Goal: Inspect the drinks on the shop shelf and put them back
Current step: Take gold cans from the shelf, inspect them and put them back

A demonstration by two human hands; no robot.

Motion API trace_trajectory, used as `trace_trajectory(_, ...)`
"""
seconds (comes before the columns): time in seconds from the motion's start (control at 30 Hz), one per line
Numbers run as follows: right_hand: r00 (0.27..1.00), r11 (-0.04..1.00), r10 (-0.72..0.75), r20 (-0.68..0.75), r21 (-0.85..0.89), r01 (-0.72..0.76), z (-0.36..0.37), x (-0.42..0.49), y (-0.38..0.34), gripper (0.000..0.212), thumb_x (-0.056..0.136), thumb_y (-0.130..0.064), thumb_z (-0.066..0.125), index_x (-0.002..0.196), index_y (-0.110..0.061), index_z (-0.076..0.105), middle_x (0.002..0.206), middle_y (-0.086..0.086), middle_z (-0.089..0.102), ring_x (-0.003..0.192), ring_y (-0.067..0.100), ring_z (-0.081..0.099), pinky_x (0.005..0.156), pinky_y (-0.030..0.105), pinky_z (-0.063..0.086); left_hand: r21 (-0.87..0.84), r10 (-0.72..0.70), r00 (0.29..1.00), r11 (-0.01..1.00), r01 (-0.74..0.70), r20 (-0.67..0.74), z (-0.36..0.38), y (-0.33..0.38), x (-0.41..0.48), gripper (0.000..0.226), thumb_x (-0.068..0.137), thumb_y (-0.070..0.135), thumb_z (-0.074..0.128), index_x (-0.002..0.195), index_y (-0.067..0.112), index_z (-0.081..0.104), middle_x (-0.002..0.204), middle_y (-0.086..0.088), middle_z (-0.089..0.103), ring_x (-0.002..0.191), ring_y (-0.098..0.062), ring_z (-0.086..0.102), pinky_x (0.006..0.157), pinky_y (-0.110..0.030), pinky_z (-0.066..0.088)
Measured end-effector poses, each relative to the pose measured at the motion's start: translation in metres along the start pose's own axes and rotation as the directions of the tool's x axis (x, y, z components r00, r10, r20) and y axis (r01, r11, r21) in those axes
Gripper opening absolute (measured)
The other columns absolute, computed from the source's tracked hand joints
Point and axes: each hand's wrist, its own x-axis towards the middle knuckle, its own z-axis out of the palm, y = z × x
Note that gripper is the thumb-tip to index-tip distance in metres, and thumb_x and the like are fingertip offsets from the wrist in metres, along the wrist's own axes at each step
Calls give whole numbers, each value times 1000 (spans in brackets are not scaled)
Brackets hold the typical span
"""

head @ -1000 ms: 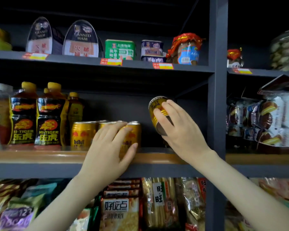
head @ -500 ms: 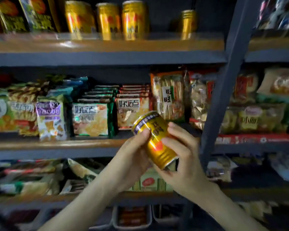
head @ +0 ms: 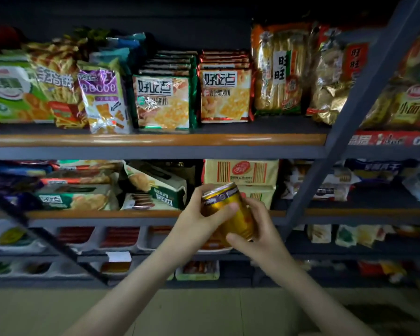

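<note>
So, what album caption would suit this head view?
A tilted gold can held by the left hand and the right hand before snack-filled shop shelves.

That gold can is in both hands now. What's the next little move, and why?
Probably roll the gold can round to check its other side: the left hand and right hand both grip it, tilted. The drinks shelf is out of view, so returning it comes later.

Dim overhead shop light leaves the shelf [head: 155, 141] recesses in deep shadow, glare glints on the gold can [head: 230, 209] and snack wrappers [head: 330, 103], and wide-angle distortion slants the soft, blurred uprights [head: 364, 93] at both edges.
</note>
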Motion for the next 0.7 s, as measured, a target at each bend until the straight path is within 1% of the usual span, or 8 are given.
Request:
trace_trajectory(0.1,981,938,177,75,290,-192,-16,6,5,90,54,-48,81,133,-18,49,112,4,69,97,20,68,78,34,55,61,-31,995,998,25,98,-15,-7,-5,39,86,43,67,120,26,58,90,5,69,88,-15,68,84,-41,57)
trace_trajectory(0.23,921,743,274,278,547,-386,-24,12,-5,88,44,-45,90,116,-4,62,97,26,66,66,34,63,47,33,50,89,-14,979,996,-4,205,-22,-9,-4,54,89,35,64,139,29,42,128,2,60,115,-9,60,91,-27,52)
trace_trajectory(0.33,866,733,310,391,481,-480,-25,12,-12,66,57,-54,81,108,-12,72,83,28,64,55,31,61,41,28,47,79,49,967,994,-71,248,-18,-4,-2,68,85,23,66,144,34,34,142,13,42,124,1,51,88,-19,49)
trace_trajectory(0.47,824,741,461,329,368,-562,-31,20,-14,67,79,-64,50,114,-8,65,70,24,61,49,30,57,33,22,39,206,51,969,973,-103,241,-15,2,7,51,82,27,70,130,26,53,126,6,57,107,-3,60,78,-18,49)
trace_trajectory(0.53,816,747,490,308,335,-575,-35,24,-14,75,83,-69,39,111,-6,67,72,25,61,54,30,54,35,23,40,186,-26,988,983,-2,151,-11,-2,12,48,77,46,76,117,24,61,115,4,63,101,-6,63,77,-20,51)
trace_trajectory(0.6,829,776,496,259,295,-557,-37,29,-13,79,84,-72,33,105,-5,70,78,26,63,56,31,56,40,27,45,94,-152,987,985,146,59,-7,-9,19,62,66,61,76,112,22,64,113,-1,68,106,-17,65,91,-34,52)
trace_trajectory(0.63,850,808,483,212,266,-526,-39,31,-14,75,84,-72,35,109,-9,68,86,24,67,61,32,61,44,30,49,24,-227,973,974,226,33,-4,-13,21,67,63,63,76,113,19,65,112,-5,70,106,-22,66,95,-41,52)
trace_trajectory(0.7,890,865,432,149,211,-455,-42,35,-15,65,80,-69,48,120,-19,60,109,16,69,85,30,68,57,38,54,-163,-380,924,909,383,46,3,-18,23,64,68,57,75,113,13,65,106,-13,71,97,-27,68,88,-45,56)
